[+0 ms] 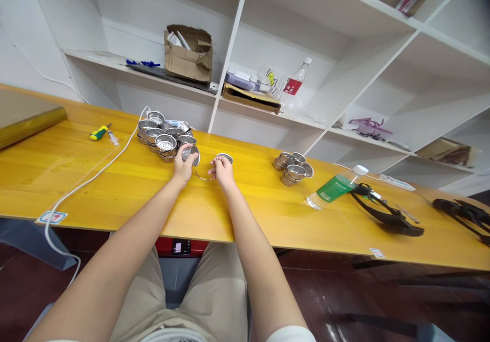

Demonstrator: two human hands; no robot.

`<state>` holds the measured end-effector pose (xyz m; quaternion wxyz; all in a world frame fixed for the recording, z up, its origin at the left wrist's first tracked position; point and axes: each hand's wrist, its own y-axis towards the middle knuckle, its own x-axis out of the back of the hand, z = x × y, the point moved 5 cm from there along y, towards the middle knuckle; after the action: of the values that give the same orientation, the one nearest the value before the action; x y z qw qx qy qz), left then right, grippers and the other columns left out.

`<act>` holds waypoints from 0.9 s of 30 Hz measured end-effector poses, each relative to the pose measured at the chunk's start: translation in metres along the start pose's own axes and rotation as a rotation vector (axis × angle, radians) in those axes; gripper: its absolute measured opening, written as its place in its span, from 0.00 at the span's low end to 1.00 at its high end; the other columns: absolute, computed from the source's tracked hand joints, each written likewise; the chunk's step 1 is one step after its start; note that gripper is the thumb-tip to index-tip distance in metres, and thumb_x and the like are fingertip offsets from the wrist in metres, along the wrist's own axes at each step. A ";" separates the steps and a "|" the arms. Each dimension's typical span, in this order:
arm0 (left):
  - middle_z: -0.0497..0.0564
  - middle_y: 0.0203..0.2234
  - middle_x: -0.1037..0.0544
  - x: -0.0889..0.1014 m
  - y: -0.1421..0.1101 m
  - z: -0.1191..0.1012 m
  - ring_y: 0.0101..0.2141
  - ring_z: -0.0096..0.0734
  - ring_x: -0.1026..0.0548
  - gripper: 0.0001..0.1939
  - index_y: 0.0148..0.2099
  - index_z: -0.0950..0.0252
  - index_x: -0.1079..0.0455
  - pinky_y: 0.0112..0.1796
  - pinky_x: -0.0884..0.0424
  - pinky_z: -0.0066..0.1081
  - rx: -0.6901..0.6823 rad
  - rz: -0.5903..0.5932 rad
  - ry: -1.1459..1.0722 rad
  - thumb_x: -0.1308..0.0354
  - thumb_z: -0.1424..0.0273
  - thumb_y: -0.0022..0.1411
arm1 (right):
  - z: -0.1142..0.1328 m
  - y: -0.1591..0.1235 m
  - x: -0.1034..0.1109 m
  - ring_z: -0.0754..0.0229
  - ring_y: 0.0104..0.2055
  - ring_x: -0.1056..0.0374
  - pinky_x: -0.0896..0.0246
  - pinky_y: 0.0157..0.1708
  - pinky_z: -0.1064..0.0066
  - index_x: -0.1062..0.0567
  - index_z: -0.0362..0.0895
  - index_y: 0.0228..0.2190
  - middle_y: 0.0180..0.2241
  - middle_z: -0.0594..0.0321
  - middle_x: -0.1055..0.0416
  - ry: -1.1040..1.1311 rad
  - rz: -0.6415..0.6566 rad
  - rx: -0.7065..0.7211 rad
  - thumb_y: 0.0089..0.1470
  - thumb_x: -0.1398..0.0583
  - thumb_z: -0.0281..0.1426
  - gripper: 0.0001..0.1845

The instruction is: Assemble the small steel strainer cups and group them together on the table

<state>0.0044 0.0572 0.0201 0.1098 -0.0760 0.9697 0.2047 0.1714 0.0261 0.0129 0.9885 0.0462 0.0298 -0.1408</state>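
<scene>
My left hand [184,166] is closed around a small perforated metal strainer cup [191,155], tilted on its side. It is just in front of a cluster of stacked strainer cups [166,143] on the table. To its right, my right hand [222,171] has its fingers pinched together at a round metal lid [225,156], which is partly hidden behind the fingers. A thin curved metal strand [203,178] shows between the two hands; whether it joins the cup and the lid I cannot tell. Farther right stands a smaller group of strainer cups [294,167].
On the yellow table [260,214] a green-labelled bottle [335,188] and black straps [386,217] lie right. A screwdriver [100,132] and a white cable [95,178] are left. White shelves [268,115] rise behind, holding a cardboard box [187,61].
</scene>
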 end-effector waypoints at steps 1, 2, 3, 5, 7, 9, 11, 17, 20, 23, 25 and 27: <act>0.51 0.40 0.22 -0.001 0.000 -0.001 0.40 0.37 0.25 0.19 0.47 0.61 0.27 0.40 0.28 0.32 -0.020 0.028 0.005 0.36 0.60 0.52 | 0.002 0.000 0.000 0.70 0.17 0.38 0.46 0.18 0.76 0.34 0.47 0.32 0.28 0.70 0.30 0.083 0.000 -0.020 0.59 0.42 0.33 0.05; 0.51 0.41 0.21 -0.003 -0.001 -0.002 0.41 0.38 0.25 0.20 0.47 0.61 0.26 0.43 0.28 0.33 -0.037 0.052 0.010 0.36 0.60 0.53 | 0.005 -0.001 0.000 0.69 0.17 0.38 0.46 0.18 0.77 0.34 0.47 0.31 0.26 0.71 0.31 0.158 0.009 -0.032 0.59 0.41 0.34 0.07; 0.51 0.42 0.21 -0.004 -0.002 -0.003 0.42 0.39 0.25 0.20 0.47 0.61 0.26 0.44 0.28 0.34 -0.052 0.073 0.016 0.36 0.60 0.53 | 0.007 -0.002 -0.001 0.69 0.18 0.39 0.45 0.19 0.77 0.35 0.47 0.30 0.24 0.71 0.33 0.227 0.025 -0.035 0.59 0.40 0.35 0.09; 0.52 0.42 0.21 -0.006 -0.003 -0.005 0.43 0.39 0.25 0.19 0.46 0.62 0.27 0.47 0.29 0.35 -0.075 0.108 0.035 0.36 0.58 0.54 | 0.012 -0.004 -0.003 0.69 0.18 0.41 0.46 0.20 0.77 0.35 0.47 0.28 0.21 0.72 0.37 0.348 0.077 -0.021 0.59 0.39 0.37 0.12; 0.52 0.41 0.22 -0.008 -0.005 -0.006 0.42 0.38 0.25 0.19 0.45 0.62 0.27 0.47 0.29 0.35 -0.086 0.138 0.054 0.37 0.56 0.56 | 0.015 -0.007 -0.007 0.69 0.19 0.44 0.48 0.20 0.78 0.36 0.47 0.27 0.20 0.72 0.40 0.437 0.147 -0.010 0.60 0.39 0.40 0.16; 0.52 0.39 0.22 -0.009 -0.006 -0.006 0.40 0.37 0.25 0.19 0.45 0.62 0.28 0.46 0.29 0.35 -0.093 0.158 0.071 0.37 0.54 0.57 | 0.015 -0.009 -0.013 0.68 0.19 0.46 0.49 0.20 0.77 0.37 0.47 0.26 0.19 0.72 0.42 0.478 0.222 -0.017 0.61 0.38 0.43 0.19; 0.51 0.38 0.22 -0.010 -0.006 -0.005 0.39 0.37 0.25 0.20 0.44 0.62 0.28 0.45 0.29 0.34 -0.099 0.172 0.088 0.37 0.53 0.57 | 0.014 -0.012 -0.018 0.68 0.19 0.48 0.50 0.20 0.77 0.38 0.47 0.25 0.19 0.72 0.44 0.477 0.273 -0.034 0.61 0.37 0.45 0.22; 0.51 0.37 0.22 -0.011 -0.007 -0.004 0.38 0.36 0.25 0.20 0.44 0.62 0.28 0.44 0.29 0.34 -0.124 0.183 0.120 0.38 0.52 0.58 | 0.010 -0.014 -0.024 0.68 0.20 0.50 0.52 0.20 0.76 0.40 0.47 0.22 0.19 0.72 0.47 0.399 0.288 -0.087 0.59 0.37 0.50 0.27; 0.51 0.38 0.22 -0.012 -0.008 -0.005 0.38 0.36 0.25 0.19 0.45 0.62 0.28 0.44 0.29 0.34 -0.131 0.190 0.123 0.39 0.53 0.59 | 0.010 -0.016 -0.025 0.67 0.21 0.50 0.51 0.20 0.75 0.42 0.47 0.22 0.19 0.72 0.49 0.368 0.289 -0.097 0.59 0.37 0.52 0.29; 0.51 0.37 0.22 -0.013 -0.009 -0.008 0.37 0.36 0.26 0.19 0.44 0.62 0.28 0.44 0.30 0.34 -0.129 0.214 0.119 0.38 0.54 0.58 | 0.010 -0.017 -0.027 0.67 0.21 0.51 0.51 0.20 0.75 0.42 0.47 0.21 0.19 0.72 0.50 0.345 0.305 -0.085 0.59 0.37 0.54 0.30; 0.51 0.37 0.23 -0.014 -0.011 -0.011 0.37 0.36 0.26 0.18 0.43 0.62 0.28 0.44 0.31 0.34 -0.122 0.224 0.113 0.38 0.55 0.58 | 0.009 -0.017 -0.026 0.68 0.20 0.52 0.52 0.20 0.75 0.42 0.47 0.21 0.19 0.72 0.51 0.314 0.304 -0.069 0.57 0.37 0.55 0.31; 0.51 0.37 0.22 -0.014 -0.012 -0.012 0.38 0.36 0.26 0.18 0.43 0.62 0.28 0.45 0.31 0.34 -0.106 0.223 0.103 0.37 0.55 0.57 | 0.009 -0.017 -0.026 0.68 0.20 0.53 0.53 0.19 0.75 0.43 0.47 0.20 0.19 0.72 0.51 0.265 0.301 -0.065 0.56 0.37 0.57 0.32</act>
<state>0.0184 0.0422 0.0300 0.0324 0.0163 0.9642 0.2625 0.1423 0.0162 0.0221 0.9868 0.0362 0.1571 0.0167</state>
